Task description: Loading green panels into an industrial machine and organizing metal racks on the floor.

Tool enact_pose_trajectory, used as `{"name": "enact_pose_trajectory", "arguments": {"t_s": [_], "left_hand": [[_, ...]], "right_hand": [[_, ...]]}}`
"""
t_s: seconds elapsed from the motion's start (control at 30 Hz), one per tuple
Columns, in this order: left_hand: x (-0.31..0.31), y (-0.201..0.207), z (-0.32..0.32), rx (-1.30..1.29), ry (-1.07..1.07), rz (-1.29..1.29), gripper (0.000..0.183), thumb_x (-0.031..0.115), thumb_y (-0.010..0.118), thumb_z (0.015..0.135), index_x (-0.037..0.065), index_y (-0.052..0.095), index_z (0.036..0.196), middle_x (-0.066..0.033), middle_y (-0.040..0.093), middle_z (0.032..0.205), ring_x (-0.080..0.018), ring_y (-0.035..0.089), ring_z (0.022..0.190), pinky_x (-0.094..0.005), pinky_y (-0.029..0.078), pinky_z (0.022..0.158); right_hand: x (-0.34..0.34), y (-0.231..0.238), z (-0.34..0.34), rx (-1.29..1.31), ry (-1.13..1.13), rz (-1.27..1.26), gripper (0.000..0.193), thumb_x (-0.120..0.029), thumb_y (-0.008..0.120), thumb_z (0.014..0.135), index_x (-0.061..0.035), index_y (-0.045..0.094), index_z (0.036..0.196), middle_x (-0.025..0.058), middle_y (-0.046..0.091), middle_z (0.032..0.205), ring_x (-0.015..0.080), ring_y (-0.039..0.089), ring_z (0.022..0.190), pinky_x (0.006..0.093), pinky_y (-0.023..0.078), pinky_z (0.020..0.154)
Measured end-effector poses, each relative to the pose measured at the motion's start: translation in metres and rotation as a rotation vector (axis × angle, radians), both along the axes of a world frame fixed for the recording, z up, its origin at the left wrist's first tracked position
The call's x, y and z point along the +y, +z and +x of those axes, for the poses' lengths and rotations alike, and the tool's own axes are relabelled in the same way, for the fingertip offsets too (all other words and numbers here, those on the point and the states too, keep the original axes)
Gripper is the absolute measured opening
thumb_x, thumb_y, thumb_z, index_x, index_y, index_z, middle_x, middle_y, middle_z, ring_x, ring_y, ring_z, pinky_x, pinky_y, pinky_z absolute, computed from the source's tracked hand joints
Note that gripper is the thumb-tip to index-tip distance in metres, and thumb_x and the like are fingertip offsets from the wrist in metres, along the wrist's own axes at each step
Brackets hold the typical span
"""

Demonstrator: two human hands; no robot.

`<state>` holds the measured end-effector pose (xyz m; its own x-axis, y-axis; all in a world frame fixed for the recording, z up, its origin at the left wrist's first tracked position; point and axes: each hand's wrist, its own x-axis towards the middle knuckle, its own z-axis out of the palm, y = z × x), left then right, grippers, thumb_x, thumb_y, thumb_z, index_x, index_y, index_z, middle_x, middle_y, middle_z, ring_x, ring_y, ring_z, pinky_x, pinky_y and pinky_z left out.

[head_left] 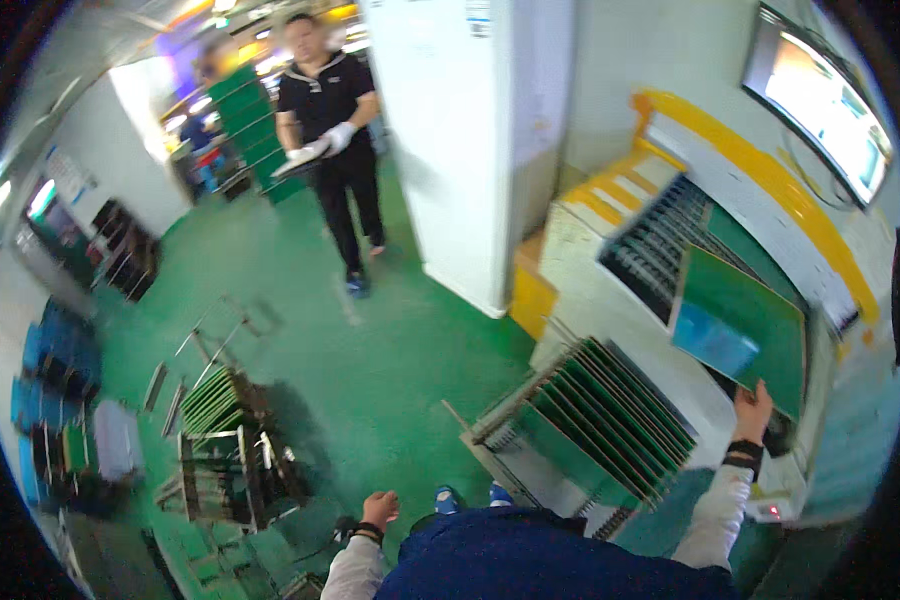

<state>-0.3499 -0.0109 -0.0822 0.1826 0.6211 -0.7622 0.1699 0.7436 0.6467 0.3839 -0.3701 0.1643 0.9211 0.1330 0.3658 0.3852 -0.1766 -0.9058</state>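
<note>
Green board beyond R hand, which grips nr edge; L hand loosely fisted.

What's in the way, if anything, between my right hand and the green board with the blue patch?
Nothing visible: your right hand is at the near edge of the green board and appears to pinch it. The racked green boards stand to the left, not between them.

Panel: lying over roller conveyor, right hand gripping near edge
Board rack: standing left of conveyor
Screen: hanging on wall, far right
Co-worker: standing ahead, left of pillar
</note>
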Motion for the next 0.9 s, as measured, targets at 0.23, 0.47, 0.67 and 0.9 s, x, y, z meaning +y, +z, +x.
{"name": "enact_pose_trajectory", "arguments": {"t_s": [0.23, 0.47, 0.67, 0.9], "left_hand": [[-0.005, 0.042, 0.036, -0.002, 0.079, 0.013, 0.014, 0.014, 0.060, 0.086, 0.000, 0.056, 0.084, -0.0025, 0.054, 0.066, -0.0127, 0.051, 0.052, -0.0262, 0.039, 0.044], [0.015, 0.067, 0.045, -0.032, 0.169, 0.001, 0.020, 0.021, 0.062, 0.088, 0.002, 0.057, 0.085, -0.0017, 0.054, 0.068, -0.0118, 0.051, 0.055, -0.0256, 0.042, 0.048], [0.080, 0.075, 0.029, -0.154, 0.189, 0.093, 0.035, 0.037, 0.060, 0.092, 0.003, 0.057, 0.088, -0.0018, 0.054, 0.071, -0.0125, 0.050, 0.056, -0.0276, 0.043, 0.052], [0.219, 0.165, 0.012, -0.563, 0.419, 0.302, 0.065, 0.059, 0.048, 0.092, 0.001, 0.048, 0.123, -0.0114, 0.056, 0.111, -0.0261, 0.055, 0.103, -0.0400, 0.043, 0.089]], "right_hand": [[-0.009, -0.034, 0.091, 0.180, -0.184, -0.498, 0.023, -0.014, 0.054, 0.095, 0.0039, 0.056, 0.110, 0.0119, 0.061, 0.101, 0.0204, 0.059, 0.092, 0.0299, 0.050, 0.082], [0.016, -0.004, 0.062, 0.737, 0.210, 0.362, 0.022, -0.027, 0.062, 0.091, -0.0065, 0.060, 0.099, 0.0049, 0.062, 0.082, 0.0145, 0.059, 0.072, 0.0230, 0.049, 0.067], [0.198, 0.011, -0.093, 0.960, 0.456, 0.140, 0.029, -0.035, 0.051, 0.095, -0.0070, 0.055, 0.088, 0.0040, 0.056, 0.072, 0.0148, 0.051, 0.063, 0.0267, 0.041, 0.058], [0.447, 0.013, -0.289, 1.003, 1.330, 0.062, 0.046, -0.033, 0.052, 0.095, 0.0003, 0.048, 0.126, 0.0152, 0.060, 0.119, 0.0242, 0.062, 0.104, 0.0337, 0.050, 0.087]]}}
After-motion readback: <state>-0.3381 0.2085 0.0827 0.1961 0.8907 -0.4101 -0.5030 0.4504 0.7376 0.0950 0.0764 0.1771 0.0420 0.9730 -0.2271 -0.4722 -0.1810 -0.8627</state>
